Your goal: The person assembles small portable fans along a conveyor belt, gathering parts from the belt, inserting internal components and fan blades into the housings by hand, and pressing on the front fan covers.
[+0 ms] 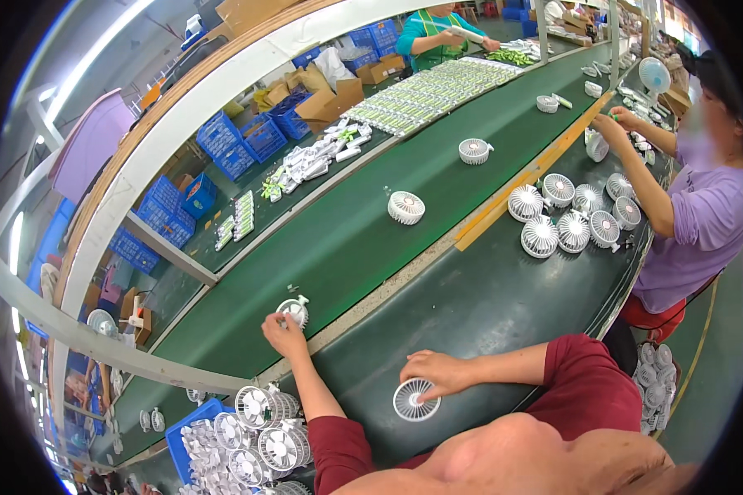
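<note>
My left hand [282, 336] reaches over the green conveyor belt and has its fingers closed on a white fan head [295, 310] with a short neck stub. The fan blades show, with no front cover over them. In front of me, my right hand [439, 374] grips a round white fan grille [410, 403] with radial ribs by its rim, low over the dark green worktop [363, 388]. Part of the grille's upper edge is hidden behind my fingers.
Fan housings with bare blades [279, 450] crowd beside a blue crate [173, 445] of small white parts at lower left. Fan heads [406, 208] ride the belt [330, 256]. Finished-looking fans [557, 214] cluster right, by a co-worker in purple [702, 198]. A metal frame [140, 363] crosses left.
</note>
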Action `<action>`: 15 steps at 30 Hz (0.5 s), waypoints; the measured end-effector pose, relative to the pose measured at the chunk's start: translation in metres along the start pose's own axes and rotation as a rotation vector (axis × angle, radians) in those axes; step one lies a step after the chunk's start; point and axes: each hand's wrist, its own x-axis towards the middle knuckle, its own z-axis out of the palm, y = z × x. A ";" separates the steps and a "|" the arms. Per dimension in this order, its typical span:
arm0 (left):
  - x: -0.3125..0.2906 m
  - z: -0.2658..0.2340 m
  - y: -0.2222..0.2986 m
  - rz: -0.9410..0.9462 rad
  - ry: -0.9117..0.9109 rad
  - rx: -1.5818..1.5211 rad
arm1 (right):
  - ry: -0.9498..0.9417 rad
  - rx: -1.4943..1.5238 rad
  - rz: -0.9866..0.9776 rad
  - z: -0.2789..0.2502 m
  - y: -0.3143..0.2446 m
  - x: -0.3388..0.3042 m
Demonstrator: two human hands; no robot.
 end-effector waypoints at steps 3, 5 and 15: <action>0.003 0.007 -0.002 -0.008 0.092 0.124 | 0.059 0.130 0.174 -0.006 -0.003 0.003; 0.007 0.010 -0.010 -0.093 0.034 0.139 | 0.215 0.612 0.280 -0.008 0.001 0.004; -0.023 -0.014 0.058 -0.929 -0.544 -0.844 | 0.657 0.414 0.069 -0.059 0.011 0.077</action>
